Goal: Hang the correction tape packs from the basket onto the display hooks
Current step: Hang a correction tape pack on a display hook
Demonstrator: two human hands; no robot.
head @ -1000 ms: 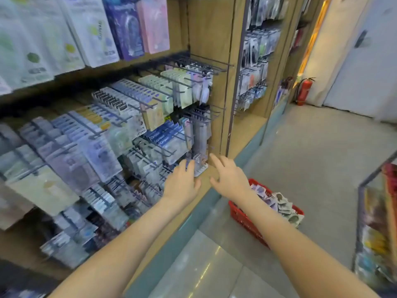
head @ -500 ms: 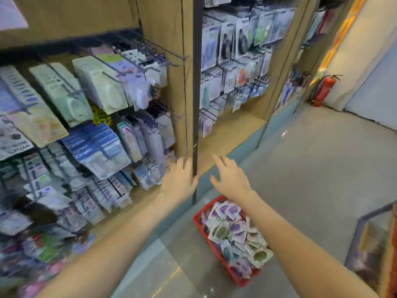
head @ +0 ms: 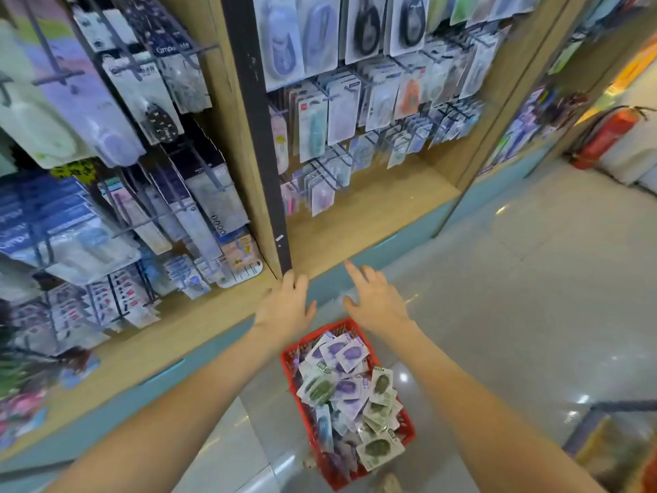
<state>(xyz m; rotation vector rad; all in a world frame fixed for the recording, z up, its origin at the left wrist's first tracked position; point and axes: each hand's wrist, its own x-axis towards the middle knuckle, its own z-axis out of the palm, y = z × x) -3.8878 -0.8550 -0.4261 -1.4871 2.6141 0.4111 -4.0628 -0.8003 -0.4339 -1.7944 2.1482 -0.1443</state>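
A red plastic basket [head: 288, 364] sits on the floor below my arms, heaped with several correction tape packs [head: 346, 387] in purple and green. My left hand [head: 286, 306] and my right hand [head: 375, 300] hover side by side above the basket's far end, fingers straight, holding nothing. Display hooks [head: 327, 169] with hanging stationery packs fill the wooden shelf bay ahead and the bay to the left.
A dark vertical post [head: 265, 144] divides the two shelf bays. A wooden ledge [head: 355, 225] runs under the hooks above a pale blue base. A red fire extinguisher [head: 604, 137] stands at the far right. Another rack [head: 611, 446] is at the lower right.
My view has swung right and down from the left bay. The basket has come fully into sight below my hands. Both hands stay empty and have drawn back from the hooks.
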